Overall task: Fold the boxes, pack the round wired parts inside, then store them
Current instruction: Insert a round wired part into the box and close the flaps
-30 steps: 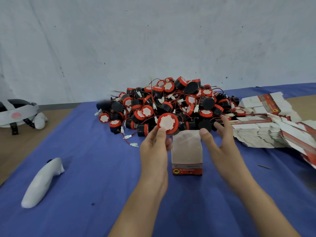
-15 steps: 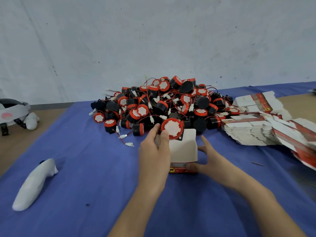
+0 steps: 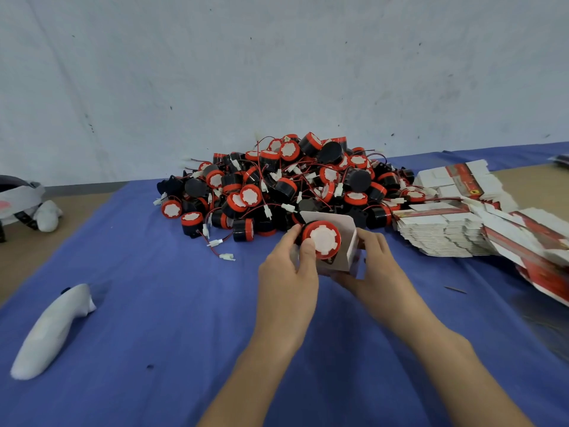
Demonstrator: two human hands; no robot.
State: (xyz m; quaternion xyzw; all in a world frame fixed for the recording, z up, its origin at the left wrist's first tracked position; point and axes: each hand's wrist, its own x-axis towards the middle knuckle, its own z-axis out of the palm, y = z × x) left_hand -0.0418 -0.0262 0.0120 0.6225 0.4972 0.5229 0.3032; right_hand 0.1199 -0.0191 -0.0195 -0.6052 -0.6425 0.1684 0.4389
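The fingers of my left hand (image 3: pixel 286 278) pinch one round black part with a red-rimmed white face (image 3: pixel 323 241) by its sides, at the mouth of the one folded white card box (image 3: pixel 346 257), which my right hand (image 3: pixel 374 266) grips. The part seems rigid and light, the card thin and crushable. Dozens more lie in the heap of parts (image 3: pixel 286 183) behind, too many to count

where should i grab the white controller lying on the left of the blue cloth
Take the white controller round the middle of its long body, coming from above with fingers across its length: it lies flat on the blue cloth, with open cloth on both long sides.
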